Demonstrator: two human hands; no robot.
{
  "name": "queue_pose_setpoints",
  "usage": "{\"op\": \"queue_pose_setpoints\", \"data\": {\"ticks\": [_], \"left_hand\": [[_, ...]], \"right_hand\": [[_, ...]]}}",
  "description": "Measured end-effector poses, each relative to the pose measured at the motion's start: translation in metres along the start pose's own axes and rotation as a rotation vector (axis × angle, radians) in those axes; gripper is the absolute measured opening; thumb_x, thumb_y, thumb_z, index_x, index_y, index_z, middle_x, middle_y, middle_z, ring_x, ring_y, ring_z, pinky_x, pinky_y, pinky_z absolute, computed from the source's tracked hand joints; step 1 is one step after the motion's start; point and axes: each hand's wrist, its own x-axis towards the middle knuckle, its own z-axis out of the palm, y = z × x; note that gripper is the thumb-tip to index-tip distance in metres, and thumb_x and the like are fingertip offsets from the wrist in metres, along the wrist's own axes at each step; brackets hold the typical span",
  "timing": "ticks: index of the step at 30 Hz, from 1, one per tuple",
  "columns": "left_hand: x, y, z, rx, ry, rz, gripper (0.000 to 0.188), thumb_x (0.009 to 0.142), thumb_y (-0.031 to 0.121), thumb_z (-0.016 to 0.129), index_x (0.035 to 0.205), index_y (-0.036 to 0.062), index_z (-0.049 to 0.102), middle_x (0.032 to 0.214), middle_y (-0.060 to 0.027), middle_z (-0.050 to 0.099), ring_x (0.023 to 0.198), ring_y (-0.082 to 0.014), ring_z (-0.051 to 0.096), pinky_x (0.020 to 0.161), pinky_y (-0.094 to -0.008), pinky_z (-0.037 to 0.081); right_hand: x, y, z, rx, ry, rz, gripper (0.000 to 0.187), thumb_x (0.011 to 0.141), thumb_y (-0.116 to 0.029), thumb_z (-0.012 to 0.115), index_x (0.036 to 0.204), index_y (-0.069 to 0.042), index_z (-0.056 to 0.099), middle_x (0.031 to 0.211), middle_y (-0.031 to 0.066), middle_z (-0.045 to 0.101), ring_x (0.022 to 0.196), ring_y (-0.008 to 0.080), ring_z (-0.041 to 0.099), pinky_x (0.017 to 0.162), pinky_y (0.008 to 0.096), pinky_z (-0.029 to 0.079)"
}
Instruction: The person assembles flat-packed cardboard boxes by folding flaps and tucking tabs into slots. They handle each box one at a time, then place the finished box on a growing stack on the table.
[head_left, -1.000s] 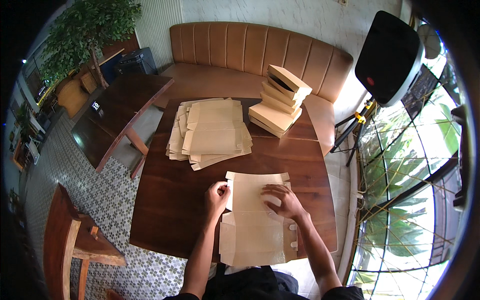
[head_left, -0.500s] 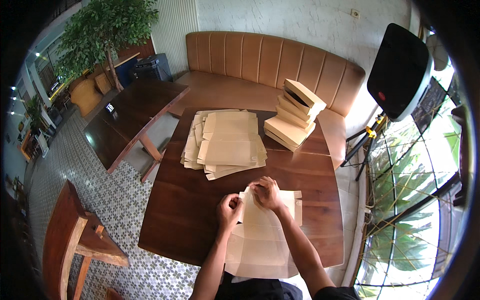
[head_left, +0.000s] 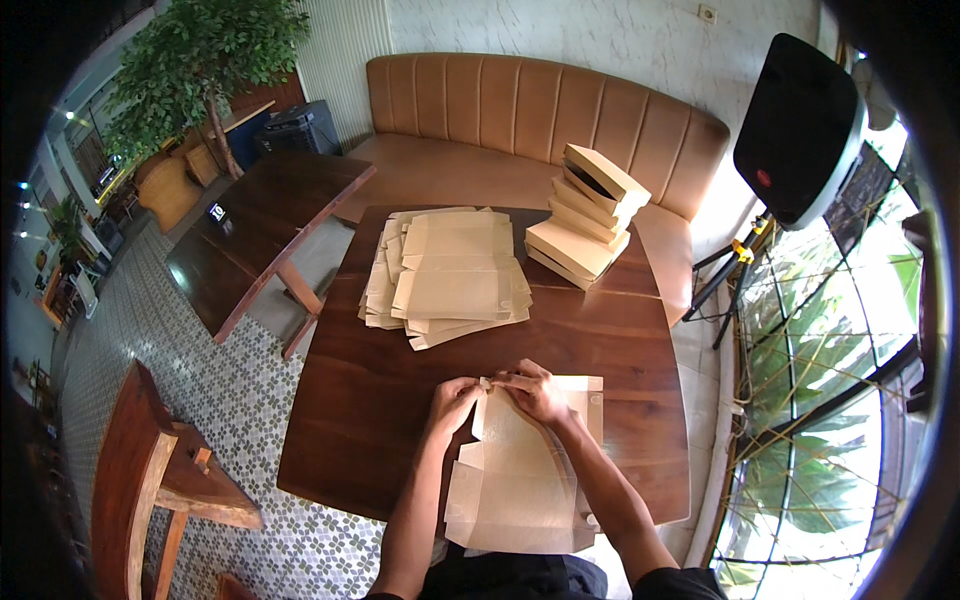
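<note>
An unfolded brown cardboard box blank (head_left: 525,480) lies on the near part of the dark wooden table (head_left: 350,420), its near end reaching past the table edge toward my lap. At its far left corner, my left hand (head_left: 459,400) pinches a small flap. Beside it my right hand (head_left: 533,390) grips the same corner, with fingers bent and the fingertips of both hands nearly touching. Part of the corner is hidden under the fingers. Creases and side tabs show on the rest of the blank.
Farther back on the table lies a pile of flat box blanks (head_left: 455,270). Right of it stands a leaning stack of folded boxes (head_left: 590,220). Behind is a brown padded bench (head_left: 480,160); a black loudspeaker (head_left: 798,130) on a stand is at right, another wooden table (head_left: 270,230) at left.
My left hand has moved up to the blank's corner, and my right hand has lowered slightly, bringing their fingertips together. The corner flap is now bent between them. The view has shifted slightly.
</note>
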Motion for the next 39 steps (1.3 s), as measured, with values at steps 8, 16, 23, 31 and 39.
{"op": "queue_pose_setpoints", "data": {"ticks": [8, 16, 23, 31, 39], "left_hand": [[0.002, -0.002, 0.004, 0.051, -0.028, 0.015, 0.026, 0.095, 0.022, 0.076, 0.104, -0.0023, 0.078, 0.091, -0.0033, 0.075, 0.082, -0.0104, 0.065, 0.075, -0.0278, 0.052], [0.004, -0.020, 0.010, -0.080, 0.058, 0.043, 0.019, 0.093, 0.017, 0.076, 0.099, -0.0020, 0.076, 0.080, 0.0006, 0.068, 0.074, -0.0071, 0.061, 0.066, -0.0247, 0.049], [-0.013, -0.024, 0.031, 0.407, 0.428, 0.456, 0.013, 0.087, 0.018, 0.078, 0.085, 0.0055, 0.075, 0.071, -0.0064, 0.069, 0.061, -0.0190, 0.065, 0.060, -0.0347, 0.051], [-0.003, -0.014, 0.016, -0.136, 0.157, -0.041, 0.025, 0.093, 0.023, 0.074, 0.100, -0.0004, 0.076, 0.085, -0.0005, 0.071, 0.074, -0.0110, 0.065, 0.068, -0.0284, 0.052], [-0.007, 0.002, 0.013, -0.224, 0.099, -0.069, 0.027, 0.096, 0.023, 0.072, 0.106, -0.0018, 0.076, 0.089, -0.0021, 0.072, 0.078, -0.0111, 0.065, 0.070, -0.0286, 0.052]], "right_hand": [[0.000, -0.003, 0.002, 0.066, -0.060, 0.076, 0.032, 0.082, 0.004, 0.074, 0.109, -0.012, 0.080, 0.113, 0.0082, 0.076, 0.104, 0.0299, 0.071, 0.091, 0.0417, 0.058], [0.007, -0.034, -0.002, -0.097, 0.200, 0.117, 0.027, 0.079, -0.002, 0.067, 0.103, -0.008, 0.079, 0.125, 0.0140, 0.070, 0.126, 0.0362, 0.060, 0.108, 0.0507, 0.044], [0.017, -0.051, -0.002, -0.054, 0.130, 0.518, 0.008, 0.088, -0.008, 0.072, 0.090, -0.001, 0.075, 0.098, 0.0158, 0.076, 0.092, 0.0309, 0.073, 0.083, 0.0403, 0.058], [0.021, -0.049, 0.002, 0.400, 0.122, 0.757, 0.012, 0.094, 0.000, 0.069, 0.104, 0.007, 0.066, 0.092, 0.0170, 0.078, 0.085, 0.0214, 0.079, 0.076, 0.0329, 0.065], [0.018, -0.049, 0.007, 0.603, 0.166, 0.870, 0.010, 0.098, -0.002, 0.066, 0.104, 0.007, 0.065, 0.098, 0.0180, 0.079, 0.088, 0.0192, 0.078, 0.075, 0.0305, 0.064]]}}
